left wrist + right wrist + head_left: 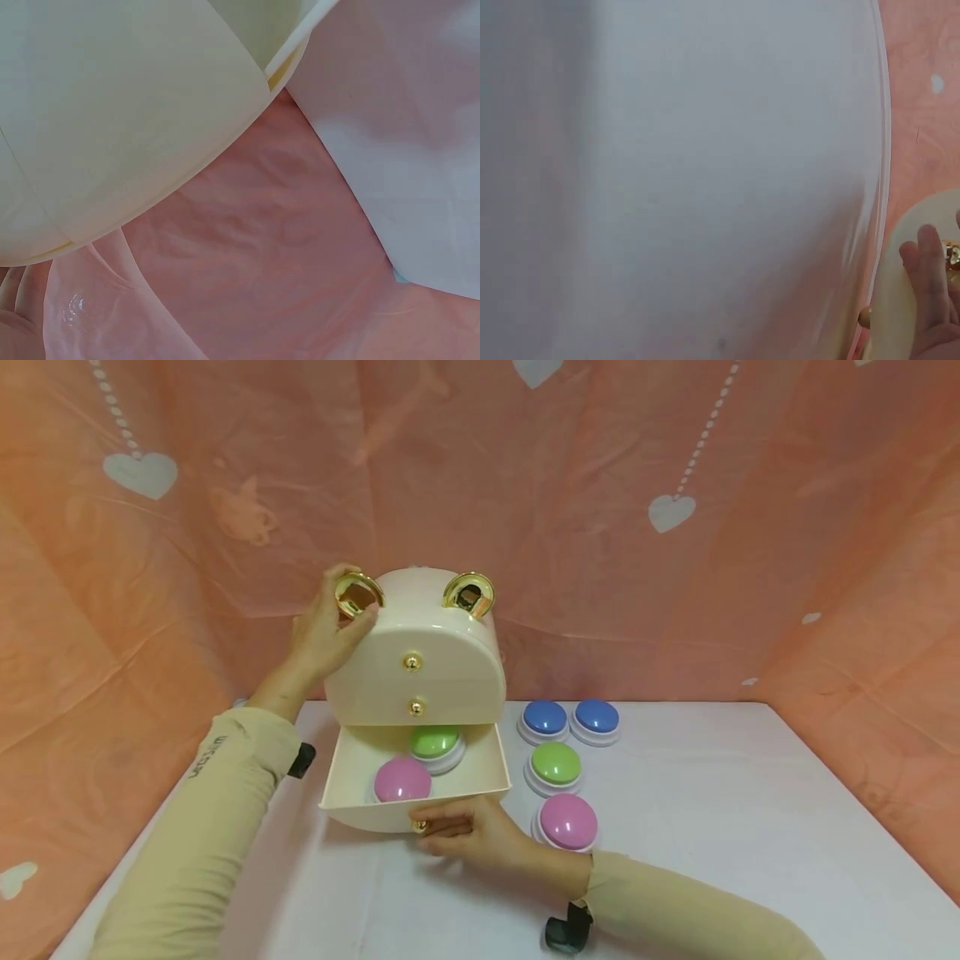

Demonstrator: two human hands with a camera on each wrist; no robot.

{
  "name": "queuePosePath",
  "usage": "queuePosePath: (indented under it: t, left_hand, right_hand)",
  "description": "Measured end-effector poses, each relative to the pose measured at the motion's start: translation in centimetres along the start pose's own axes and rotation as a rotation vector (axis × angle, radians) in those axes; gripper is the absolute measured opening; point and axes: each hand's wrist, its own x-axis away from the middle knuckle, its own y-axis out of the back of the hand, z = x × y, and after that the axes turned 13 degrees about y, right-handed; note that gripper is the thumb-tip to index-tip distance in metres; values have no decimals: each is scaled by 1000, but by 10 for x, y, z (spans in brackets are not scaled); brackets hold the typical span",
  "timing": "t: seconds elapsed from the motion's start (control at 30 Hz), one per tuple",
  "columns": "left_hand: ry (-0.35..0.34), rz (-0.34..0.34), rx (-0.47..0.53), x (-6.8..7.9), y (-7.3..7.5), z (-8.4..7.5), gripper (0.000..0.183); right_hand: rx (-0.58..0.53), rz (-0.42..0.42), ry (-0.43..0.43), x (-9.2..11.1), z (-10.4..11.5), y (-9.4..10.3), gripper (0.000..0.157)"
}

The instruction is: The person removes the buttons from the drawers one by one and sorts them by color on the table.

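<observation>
A cream drawer box (420,643) with rounded top and two gold ear-like pieces stands on the table. My left hand (326,631) grips the left gold ear (358,597), thumb in front and fingers behind. The bottom drawer (367,817) is pulled out; inside lie a pink push button (402,778) and a green push button (435,742), both on white bases. At the drawer front, my right hand (480,835) pinches its gold knob (420,827). The left wrist view shows the box side (112,112) close up, with fingertips (22,300) low in the corner.
Right of the box, two blue push buttons (545,717) sit side by side at the back. In front of them are another green button (556,763) and another pink button (568,822), close beside my right wrist. Orange cloth (585,568) encloses the white table (712,810).
</observation>
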Motion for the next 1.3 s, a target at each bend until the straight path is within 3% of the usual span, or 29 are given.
queuePosePath:
  t: [0.23,0.37,0.5,0.67,0.97,1.1,1.3]
  left_hand:
    - [-3,8,3,-1,1,1,59]
    - [-3,13,-4,0,1,1,58]
    - [-2,7,-8,0,1,0,58]
    - [0,3,-7,1,1,0,58]
    - [-1,3,-2,0,1,1,57]
    - [10,14,-7,0,2,2,57]
    - [6,11,-13,0,1,0,58]
  right_hand:
    - [3,96,-2,5,5,0,43]
    - [119,169,-36,0,19,5,44]
    - [220,218,-53,-9,35,11,37]
    - [255,252,-38,-17,47,19,24]
    - [123,91,-95,-43,55,31,20]
    - [164,-7,-104,-54,43,27,22]
    - [263,-103,-51,-64,24,21,31]
